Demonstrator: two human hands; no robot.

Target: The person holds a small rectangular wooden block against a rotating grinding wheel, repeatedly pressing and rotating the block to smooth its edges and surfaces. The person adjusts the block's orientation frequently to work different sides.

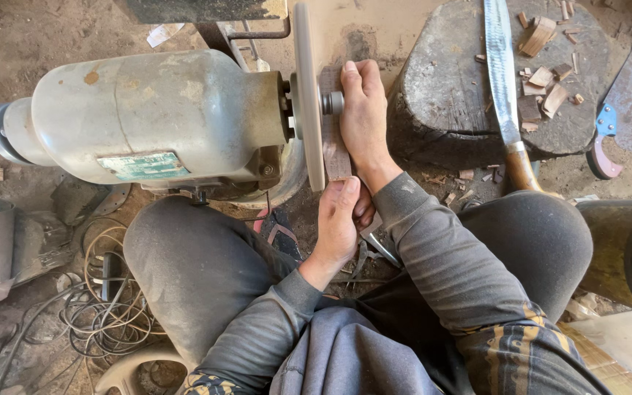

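A flat wooden strip (335, 150) stands against the side of a pale sanding disc (307, 95) fixed to a grey electric motor (148, 117). My right hand (363, 117) grips the strip's upper part, fingers curled over its top near the disc's hub. My left hand (341, 219) holds the strip's lower end just below the disc. Both sleeves are grey, and my knees sit on either side of the motor.
A round wooden chopping block (469, 80) at the right carries a long blade (502, 73) and several wood chips. Another blade with a pink-and-blue handle (612, 124) lies at the far right. Tangled wires (104, 307) lie on the dirt floor at the left.
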